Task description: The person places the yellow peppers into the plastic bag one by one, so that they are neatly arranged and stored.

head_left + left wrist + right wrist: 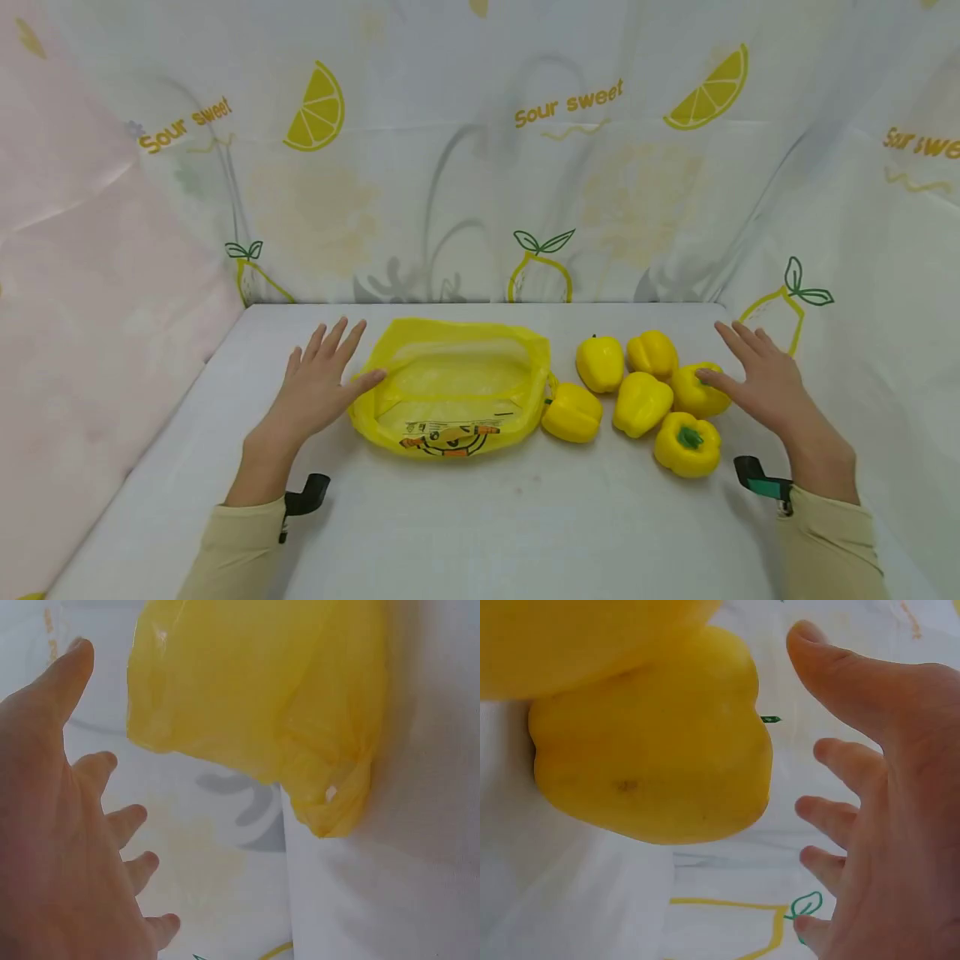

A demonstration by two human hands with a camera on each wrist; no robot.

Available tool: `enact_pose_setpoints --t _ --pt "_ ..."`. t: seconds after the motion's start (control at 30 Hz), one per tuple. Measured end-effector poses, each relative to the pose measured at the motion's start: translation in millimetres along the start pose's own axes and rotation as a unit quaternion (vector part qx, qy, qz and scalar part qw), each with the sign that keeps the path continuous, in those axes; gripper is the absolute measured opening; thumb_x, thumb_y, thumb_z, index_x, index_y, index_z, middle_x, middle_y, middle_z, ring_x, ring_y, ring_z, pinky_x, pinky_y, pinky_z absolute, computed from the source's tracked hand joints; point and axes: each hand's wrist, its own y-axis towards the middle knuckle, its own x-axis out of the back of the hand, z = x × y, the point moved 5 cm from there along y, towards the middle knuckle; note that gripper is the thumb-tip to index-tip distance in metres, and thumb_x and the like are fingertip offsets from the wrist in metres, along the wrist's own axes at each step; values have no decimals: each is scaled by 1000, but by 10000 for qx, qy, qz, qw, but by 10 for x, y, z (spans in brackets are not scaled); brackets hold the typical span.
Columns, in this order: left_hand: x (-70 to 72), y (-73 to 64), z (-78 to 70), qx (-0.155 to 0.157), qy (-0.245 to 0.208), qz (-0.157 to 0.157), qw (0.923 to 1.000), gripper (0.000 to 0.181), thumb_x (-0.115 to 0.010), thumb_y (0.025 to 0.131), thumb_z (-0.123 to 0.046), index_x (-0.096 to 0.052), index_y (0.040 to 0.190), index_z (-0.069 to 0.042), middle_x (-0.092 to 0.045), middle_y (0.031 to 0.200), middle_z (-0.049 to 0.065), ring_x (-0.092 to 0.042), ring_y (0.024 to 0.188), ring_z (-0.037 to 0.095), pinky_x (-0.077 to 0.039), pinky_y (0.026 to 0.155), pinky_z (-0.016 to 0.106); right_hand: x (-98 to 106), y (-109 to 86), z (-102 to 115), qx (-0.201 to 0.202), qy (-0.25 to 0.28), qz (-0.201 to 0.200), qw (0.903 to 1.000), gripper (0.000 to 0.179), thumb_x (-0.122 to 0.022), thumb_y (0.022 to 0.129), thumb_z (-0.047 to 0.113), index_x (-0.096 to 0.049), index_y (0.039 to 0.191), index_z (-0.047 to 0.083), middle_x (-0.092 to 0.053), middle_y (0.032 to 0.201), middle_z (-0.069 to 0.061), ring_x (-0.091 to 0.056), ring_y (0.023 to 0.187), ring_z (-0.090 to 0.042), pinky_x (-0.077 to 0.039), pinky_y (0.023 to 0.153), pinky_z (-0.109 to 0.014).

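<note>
A yellow plastic bag point(450, 433) stands open-mouthed on the table, a cartoon printed on its front. To its right sit several yellow bell peppers point(642, 404) in a loose cluster. My left hand point(318, 392) hovers at the bag's left side, fingers spread and holding nothing; in the left wrist view the palm point(67, 817) is apart from the bag point(247, 682). My right hand point(772, 383) is held with fingers extended beside the rightmost peppers, its thumb overlapping one in the head view. In the right wrist view, a gap separates that hand from a pepper point(652, 742).
A white cloth covers the table point(525, 533). Behind it and at the sides hang pale curtains point(465, 167) printed with lemons and lettering. A black wrist-worn device point(307, 494) is on the left forearm, a similar device point(761, 479) on the right.
</note>
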Motion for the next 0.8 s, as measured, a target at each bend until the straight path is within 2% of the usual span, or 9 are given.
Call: enact_pose_setpoints --t 0.23,0.37,0.57,0.63,0.8 --pt "-102 32 -77 -318 -257 276 9988 83 -46 94 -67 -9 160 -34 -6 169 11 -3 153 47 -6 112 79 -107 15 89 -192 482 960 9940 95 -60 91 58 -15 159 8 -12 160 -33 -12 143 -60 -15 106 -81" --pt "-153 36 -93 -417 -570 438 9965 81 -51 91 -67 -18 159 -38 -8 169 7 -8 153 46 -13 113 77 -145 -3 143 -301 757 1318 9879 96 -63 89 55 -18 159 7 -15 159 -35 -19 140 -60 -21 105 -80" --pt "-226 12 -77 -278 -944 776 9921 83 -59 91 -59 -18 159 -35 -13 168 10 -20 151 44 -24 114 71 -195 -7 163 -370 677 1349 9878 92 -66 88 53 -28 154 2 -29 153 -35 -29 136 -56 -28 105 -76" --pt "-237 3 -79 -270 -971 836 9914 81 -60 93 -53 -18 160 -32 -16 167 13 -23 150 44 -25 115 70 -200 -2 163 -356 582 1304 9891 90 -66 88 54 -32 152 0 -32 151 -35 -34 133 -55 -31 104 -75" --pt "-241 -7 -101 -288 -1050 889 9901 75 -58 96 -24 -18 160 -23 -23 164 18 -23 150 44 -23 118 65 -182 2 187 -305 534 1149 9915 84 -67 87 52 -39 146 -2 -38 146 -33 -43 125 -50 -37 102 -72"
